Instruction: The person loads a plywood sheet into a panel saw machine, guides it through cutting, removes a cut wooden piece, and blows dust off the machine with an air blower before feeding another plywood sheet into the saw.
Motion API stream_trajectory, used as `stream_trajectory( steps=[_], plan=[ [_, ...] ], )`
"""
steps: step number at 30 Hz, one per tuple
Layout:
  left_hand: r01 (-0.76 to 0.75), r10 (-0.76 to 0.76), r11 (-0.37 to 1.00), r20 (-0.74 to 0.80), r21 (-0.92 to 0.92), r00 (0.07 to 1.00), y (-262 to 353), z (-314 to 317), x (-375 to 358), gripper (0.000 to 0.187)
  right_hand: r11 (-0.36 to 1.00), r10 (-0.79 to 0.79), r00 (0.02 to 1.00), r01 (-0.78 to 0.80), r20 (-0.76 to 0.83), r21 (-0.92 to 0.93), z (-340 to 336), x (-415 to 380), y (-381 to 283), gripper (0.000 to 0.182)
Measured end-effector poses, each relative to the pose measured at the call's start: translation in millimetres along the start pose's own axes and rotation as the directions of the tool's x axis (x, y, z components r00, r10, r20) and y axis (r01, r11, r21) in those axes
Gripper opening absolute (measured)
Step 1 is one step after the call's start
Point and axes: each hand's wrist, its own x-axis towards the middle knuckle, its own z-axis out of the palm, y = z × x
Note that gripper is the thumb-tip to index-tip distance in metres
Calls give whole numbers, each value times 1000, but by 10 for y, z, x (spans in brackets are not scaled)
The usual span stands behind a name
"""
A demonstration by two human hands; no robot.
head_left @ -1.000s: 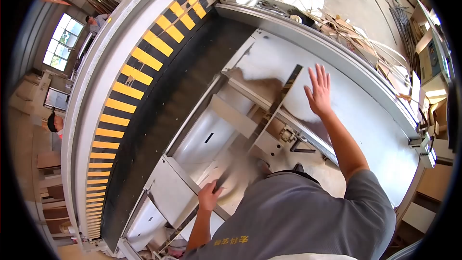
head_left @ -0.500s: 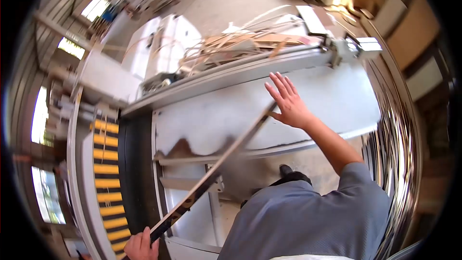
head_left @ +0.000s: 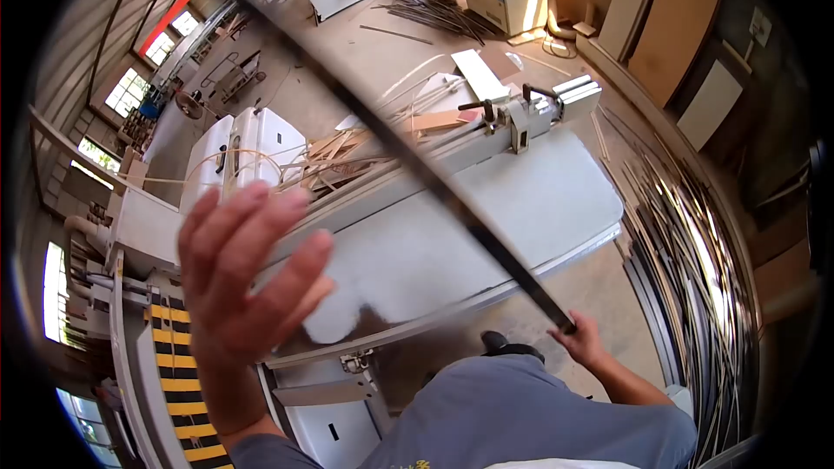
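A long, narrow dark strip (head_left: 434,181) runs diagonally across the view, from the upper left down to the right. Its lower end is in my right hand (head_left: 584,340), whose fingers are closed around it beside my body. Large and close to the camera on the left, my left hand (head_left: 248,274) is raised with its fingers apart and nothing in them. Below the strip lies the pale flat machine table (head_left: 556,195), with a dark smudged patch near its front edge. The strip's far end leaves the top of the view.
A metal fence with a clamp (head_left: 519,126) edges the table's far side. Wood offcuts (head_left: 347,149) are heaped behind it. Many long strips (head_left: 708,295) lie along the right. Yellow-black striping (head_left: 178,373) marks the left side. Boards (head_left: 678,30) lean on the wall.
My left hand has let go of the strip's lower-left end and risen toward the camera. My right hand, open over the table before, now grips an end lower right. The strip's slant has reversed.
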Motion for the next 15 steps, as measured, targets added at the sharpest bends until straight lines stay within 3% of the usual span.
stream_trajectory(
  steps=[1,2,3,4,5,6,7,8,9,10,11,13,15],
  plan=[
    [44,-44,996,8,-79,999,78,65,-13,49,1000,10,996,-11,-88,-12,-167,310,-277,35],
    [89,-88,983,17,-158,996,154,129,-25,45,988,-132,975,116,-178,-99,-393,783,-491,32],
    [130,-130,956,18,-262,991,217,223,-78,44,994,-104,951,106,-292,-7,-678,1339,-938,26],
    [170,-161,940,54,-295,985,264,313,-143,45,905,-424,789,383,-445,-184,-1024,2162,-1189,22],
    [210,-190,920,93,-332,977,319,409,-211,45,933,-344,845,259,-410,-248,-1424,2827,-1805,28],
    [257,-222,893,135,-370,966,399,509,-307,46,805,-580,663,375,-473,-460,-1701,3782,-2092,59],
    [337,-282,864,194,-375,940,480,584,-461,47,638,-763,421,365,-491,-678,-1973,4709,-2397,92],
    [406,-336,839,242,-363,910,515,654,-647,48,673,-708,399,129,-583,-728,-2117,4981,-2949,98],
    [471,-388,813,283,-343,877,532,723,-853,49,793,-583,433,117,-687,-598,-2206,5367,-3302,98],
    [579,-486,750,328,-320,810,615,769,-1147,49,886,-461,387,145,-798,-441,-2134,5731,-3574,92],
    [683,-575,668,377,-295,726,771,792,-1532,49,885,-462,290,94,-838,-455,-1874,6294,-3682,86],
    [863,-741,481,454,-156,495,1158,808,-2424,50,714,-685,334,483,-647,-507,-1281,5504,-4138,82],
    [988,-868,154,482,23,124,1800,736,-3477,53,477,-860,205,651,-468,-591,-392,5019,-4025,75]
  ],
)
